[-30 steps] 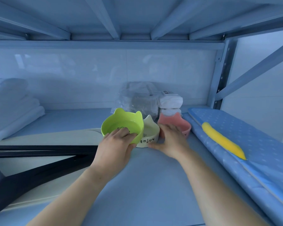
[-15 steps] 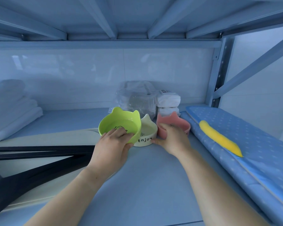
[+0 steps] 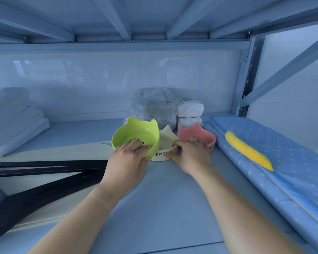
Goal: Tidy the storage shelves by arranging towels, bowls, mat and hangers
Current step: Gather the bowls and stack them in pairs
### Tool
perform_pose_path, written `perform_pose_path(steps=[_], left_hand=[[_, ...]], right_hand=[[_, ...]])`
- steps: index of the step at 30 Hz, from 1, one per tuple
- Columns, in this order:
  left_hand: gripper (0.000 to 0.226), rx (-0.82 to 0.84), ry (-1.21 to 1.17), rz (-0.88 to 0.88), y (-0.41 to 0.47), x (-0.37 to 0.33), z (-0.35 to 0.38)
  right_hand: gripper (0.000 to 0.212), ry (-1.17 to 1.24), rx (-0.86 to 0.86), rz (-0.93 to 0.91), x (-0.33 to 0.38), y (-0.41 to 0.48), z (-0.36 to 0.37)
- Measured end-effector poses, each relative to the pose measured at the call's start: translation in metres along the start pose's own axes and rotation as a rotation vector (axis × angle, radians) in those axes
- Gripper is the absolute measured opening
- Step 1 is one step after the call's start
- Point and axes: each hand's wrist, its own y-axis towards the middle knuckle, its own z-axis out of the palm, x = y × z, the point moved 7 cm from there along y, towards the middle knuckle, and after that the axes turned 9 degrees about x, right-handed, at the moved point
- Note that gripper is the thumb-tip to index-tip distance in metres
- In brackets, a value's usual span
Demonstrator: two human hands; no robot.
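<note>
Three little bowls with ears sit close together on the blue shelf [image 3: 163,208]. The left hand [image 3: 127,162] grips the green bowl [image 3: 134,132] by its near edge, fingers inside and thumb outside. That bowl is tipped up and leans over the white bowl [image 3: 166,143]. The right hand [image 3: 193,154] pinches the white bowl's near edge, with the pink bowl [image 3: 189,133] just beside it. White towels [image 3: 13,121] are stacked far left, black hangers [image 3: 44,167] lie near them, and a blue mat [image 3: 283,153] lies on the right
</note>
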Motion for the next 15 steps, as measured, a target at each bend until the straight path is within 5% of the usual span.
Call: perform_pose_path(steps=[11,15], left_hand=[[0.024,0.009,0.010,0.028,-0.001,-0.002,-0.001],[0.023,0.055,0.040,0.053,0.005,-0.005,0.000]], right_hand=[[0.056,-0.022,-0.035,0.051,0.001,0.004,0.010],[0.060,0.199,-0.073,-0.119,0.006,0.001,-0.010]])
